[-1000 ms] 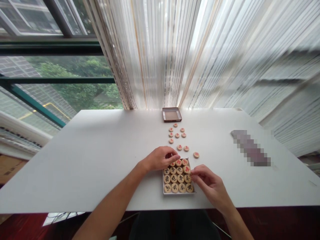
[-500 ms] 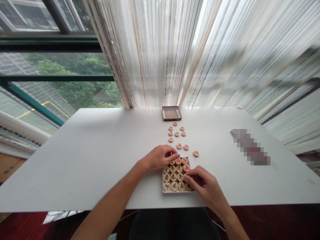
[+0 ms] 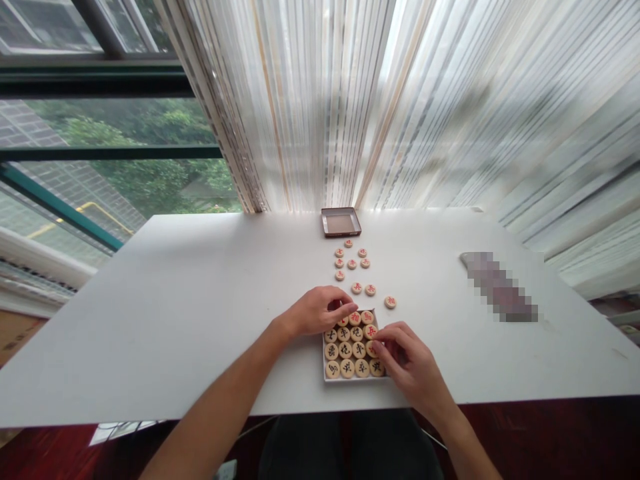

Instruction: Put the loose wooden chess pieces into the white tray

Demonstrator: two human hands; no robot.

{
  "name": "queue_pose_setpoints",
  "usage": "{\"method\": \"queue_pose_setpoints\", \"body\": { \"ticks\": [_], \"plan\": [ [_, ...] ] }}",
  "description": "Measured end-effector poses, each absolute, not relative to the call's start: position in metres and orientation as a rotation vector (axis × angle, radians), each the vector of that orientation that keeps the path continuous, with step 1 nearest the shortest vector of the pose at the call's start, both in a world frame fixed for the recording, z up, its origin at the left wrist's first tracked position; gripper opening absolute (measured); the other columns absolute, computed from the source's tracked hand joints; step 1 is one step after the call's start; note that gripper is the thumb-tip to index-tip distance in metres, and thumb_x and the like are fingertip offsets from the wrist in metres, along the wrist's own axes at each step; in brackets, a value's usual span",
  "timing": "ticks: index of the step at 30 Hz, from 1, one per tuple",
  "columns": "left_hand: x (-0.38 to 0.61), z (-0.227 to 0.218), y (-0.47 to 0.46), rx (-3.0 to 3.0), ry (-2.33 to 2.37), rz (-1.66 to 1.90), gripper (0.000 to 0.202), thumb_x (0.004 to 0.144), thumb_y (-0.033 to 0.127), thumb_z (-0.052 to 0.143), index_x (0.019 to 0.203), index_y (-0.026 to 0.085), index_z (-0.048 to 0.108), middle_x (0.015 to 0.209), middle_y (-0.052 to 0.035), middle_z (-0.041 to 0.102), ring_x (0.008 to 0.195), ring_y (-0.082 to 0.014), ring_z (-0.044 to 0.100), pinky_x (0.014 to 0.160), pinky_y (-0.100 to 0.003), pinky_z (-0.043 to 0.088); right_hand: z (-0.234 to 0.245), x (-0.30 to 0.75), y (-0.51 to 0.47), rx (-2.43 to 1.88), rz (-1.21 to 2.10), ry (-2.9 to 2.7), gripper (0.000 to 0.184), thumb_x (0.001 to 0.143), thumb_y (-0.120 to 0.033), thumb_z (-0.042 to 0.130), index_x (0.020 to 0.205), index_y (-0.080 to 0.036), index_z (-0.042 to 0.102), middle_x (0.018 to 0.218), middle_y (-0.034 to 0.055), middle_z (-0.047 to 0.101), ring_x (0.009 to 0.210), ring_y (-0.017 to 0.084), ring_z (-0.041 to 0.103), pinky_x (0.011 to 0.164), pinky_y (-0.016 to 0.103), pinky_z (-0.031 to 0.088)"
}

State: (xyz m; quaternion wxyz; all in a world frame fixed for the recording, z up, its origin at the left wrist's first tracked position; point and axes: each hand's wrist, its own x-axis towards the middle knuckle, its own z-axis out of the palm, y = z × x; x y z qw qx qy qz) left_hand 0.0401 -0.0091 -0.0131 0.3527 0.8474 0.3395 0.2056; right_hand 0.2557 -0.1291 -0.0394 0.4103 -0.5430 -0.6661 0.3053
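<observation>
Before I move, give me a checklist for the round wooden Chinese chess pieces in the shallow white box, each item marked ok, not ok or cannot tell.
1. Shallow white box flat on the white table: ok.
2. Round wooden Chinese chess pieces lying flat, side by side, none stacked: ok where visible.
3. Box's top-left corner in view: not ok, the left hand covers it.
4. Left hand holding a piece: cannot tell, its fingers hide what is beneath.
5. Right hand touching a piece at the box's right side: ok.
6. Loose red-marked wooden piece lying apart from the box: ok.
</observation>
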Motion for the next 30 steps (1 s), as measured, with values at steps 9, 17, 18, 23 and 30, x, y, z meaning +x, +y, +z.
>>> {"method": "queue_pose_setpoints", "body": {
  "ticks": [9,17,18,23,30],
  "plan": [
    [0.0399,-0.0112,-0.0093,2.198,0.864,0.519,0.035,0.096,0.047,0.054,0.100,0.018,0.072,0.092,-0.0051,0.071,0.078,-0.0151,0.060,0.070,-0.026,0.047,-0.0411,0.2563,-0.1315,-1.372,0.668,-1.694,0.019,0.096,-0.033,0.058,0.109,-0.027,0.071,0.120,0.0111,0.060,0.105,0.027,0.062,0.081,0.038,0.059],
    [0.0396,-0.0108,-0.0094,2.201,0.861,0.524,0.033,0.096,0.045,0.054,0.100,0.018,0.072,0.092,-0.0046,0.071,0.078,-0.0147,0.061,0.070,-0.025,0.047,-0.0458,0.2565,-0.1313,-1.367,0.613,-1.760,0.024,0.096,-0.028,0.059,0.116,-0.031,0.072,0.124,0.0093,0.059,0.115,0.028,0.060,0.096,0.044,0.056],
    [0.0395,-0.0108,-0.0094,2.202,0.859,0.525,0.032,0.096,0.045,0.054,0.099,0.018,0.072,0.092,-0.0045,0.071,0.078,-0.0147,0.061,0.070,-0.025,0.047,-0.0460,0.2566,-0.1312,-1.365,0.613,-1.757,0.024,0.096,-0.028,0.058,0.116,-0.031,0.072,0.124,0.0091,0.059,0.115,0.028,0.060,0.096,0.044,0.056],
    [0.0394,-0.0115,-0.0096,2.196,0.869,0.524,0.034,0.096,0.046,0.054,0.099,0.017,0.072,0.091,-0.0052,0.071,0.077,-0.0150,0.060,0.070,-0.025,0.047,-0.0460,0.2558,-0.1306,-1.363,0.615,-1.740,0.024,0.096,-0.028,0.058,0.114,-0.031,0.073,0.124,0.0096,0.059,0.114,0.028,0.061,0.091,0.043,0.059],
    [0.0393,-0.0120,-0.0096,2.178,0.861,0.532,0.033,0.096,0.046,0.054,0.099,0.018,0.072,0.091,-0.0043,0.071,0.077,-0.0143,0.060,0.069,-0.025,0.047,-0.0465,0.2546,-0.1312,-1.380,0.665,-1.707,0.022,0.096,-0.029,0.058,0.112,-0.029,0.072,0.126,0.0110,0.057,0.113,0.029,0.060,0.077,0.037,0.063]
  ]
}}
